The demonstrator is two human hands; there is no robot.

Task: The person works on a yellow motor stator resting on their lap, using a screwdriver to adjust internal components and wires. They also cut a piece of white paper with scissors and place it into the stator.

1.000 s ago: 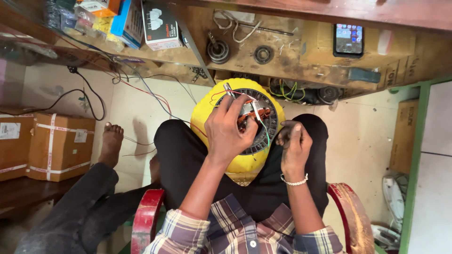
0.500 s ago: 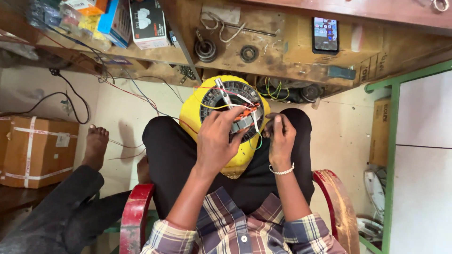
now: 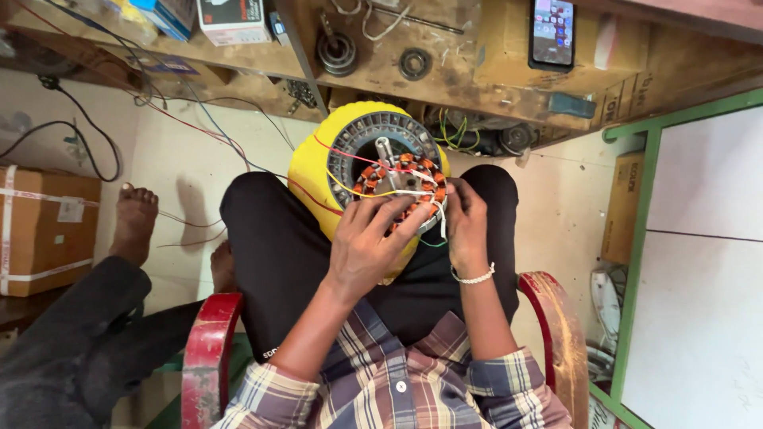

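At the far left a taped carton (image 3: 48,226) sits on the floor, and another person's bare foot (image 3: 133,222) and dark trouser leg reach in beside it; that person is cut off by the frame, so you cannot tell what they are doing. You sit in a red chair (image 3: 208,349) with the yellow motor (image 3: 314,171) propped on your lap, its open face tilted up toward you so the windings face your eyes and both hands can reach them. Your left hand (image 3: 366,250) lies over the near edge of the stator (image 3: 397,171), fingers spread and laid flat across the copper coils, which steadies the part against your thighs. It covers the near coils, so their condition cannot be made out. Red, yellow and white leads cross the face of the stator, and thin wires trail away left toward the bench (image 3: 445,71). Your right hand (image 3: 465,218) rests at the right rim, fingers curled in; they seem to pinch a white lead or tie there, though the grip itself is hidden behind the knuckles. Bearings (image 3: 415,62) and a phone (image 3: 552,32) lie on the bench beyond, well apart from your hands.
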